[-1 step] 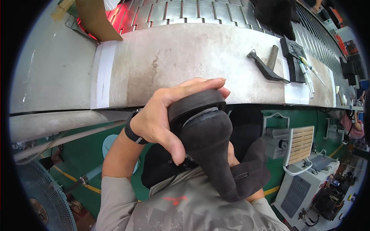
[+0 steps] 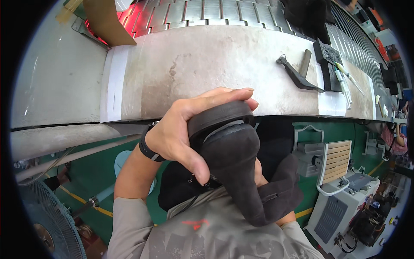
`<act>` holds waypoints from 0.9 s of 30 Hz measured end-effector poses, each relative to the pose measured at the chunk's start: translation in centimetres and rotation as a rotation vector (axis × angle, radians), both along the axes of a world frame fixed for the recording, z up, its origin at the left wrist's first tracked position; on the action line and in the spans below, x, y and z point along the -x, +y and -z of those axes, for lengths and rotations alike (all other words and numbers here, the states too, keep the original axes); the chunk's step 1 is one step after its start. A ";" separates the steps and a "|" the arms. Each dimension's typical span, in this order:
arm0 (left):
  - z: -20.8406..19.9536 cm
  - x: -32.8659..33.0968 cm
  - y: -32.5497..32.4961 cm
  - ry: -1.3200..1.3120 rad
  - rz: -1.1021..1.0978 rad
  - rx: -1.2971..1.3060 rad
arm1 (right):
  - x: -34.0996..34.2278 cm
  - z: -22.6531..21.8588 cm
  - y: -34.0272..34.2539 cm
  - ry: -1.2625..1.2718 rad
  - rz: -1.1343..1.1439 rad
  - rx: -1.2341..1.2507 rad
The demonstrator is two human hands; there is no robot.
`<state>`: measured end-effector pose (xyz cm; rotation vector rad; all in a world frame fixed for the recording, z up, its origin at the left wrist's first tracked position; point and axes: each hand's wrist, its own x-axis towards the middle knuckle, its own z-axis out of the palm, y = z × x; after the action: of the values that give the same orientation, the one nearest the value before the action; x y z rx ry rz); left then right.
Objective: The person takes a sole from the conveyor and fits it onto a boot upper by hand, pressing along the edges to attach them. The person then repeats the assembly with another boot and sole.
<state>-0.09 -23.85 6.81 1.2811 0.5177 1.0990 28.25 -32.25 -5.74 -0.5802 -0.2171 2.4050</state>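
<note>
In front of my chest is a black suede boot (image 2: 230, 149), tilted, with its toe toward the bench and its shaft bent down to the right. A thick black rubber sole (image 2: 217, 118) lies over the toe end. A dark gap with a greyish edge shows between sole and upper. My left hand (image 2: 179, 125), with a black band at the wrist, wraps around the sole, fingers over its far side and thumb by the boot's near side. Behind the boot, my right hand (image 2: 258, 173) is mostly hidden; only part of it shows, against the boot's right side.
A pale, stained bench (image 2: 207, 64) runs across, with a slatted metal conveyor (image 2: 207, 13) beyond. A dark curved tool (image 2: 299, 77), a black block (image 2: 327, 64) and several thin brush-like sticks (image 2: 343, 84) lie at right. A fan (image 2: 47, 224) stands lower left, a white machine (image 2: 334, 211) lower right.
</note>
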 end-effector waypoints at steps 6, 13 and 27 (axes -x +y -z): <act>0.5 -0.2 0.9 0.002 0.057 -0.190 | 0.0 -2.1 0.4 -0.057 0.090 -0.033; 0.6 -0.3 1.1 0.034 0.041 -0.250 | 0.4 -3.3 0.5 -0.086 0.141 -0.047; 0.8 -0.4 1.2 0.012 0.050 -0.239 | 0.8 -4.4 0.9 -0.096 0.187 -0.071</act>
<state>0.35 -22.62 5.98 1.5010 0.3693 1.1364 27.42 -31.39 -1.36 -0.6543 -0.2754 2.1834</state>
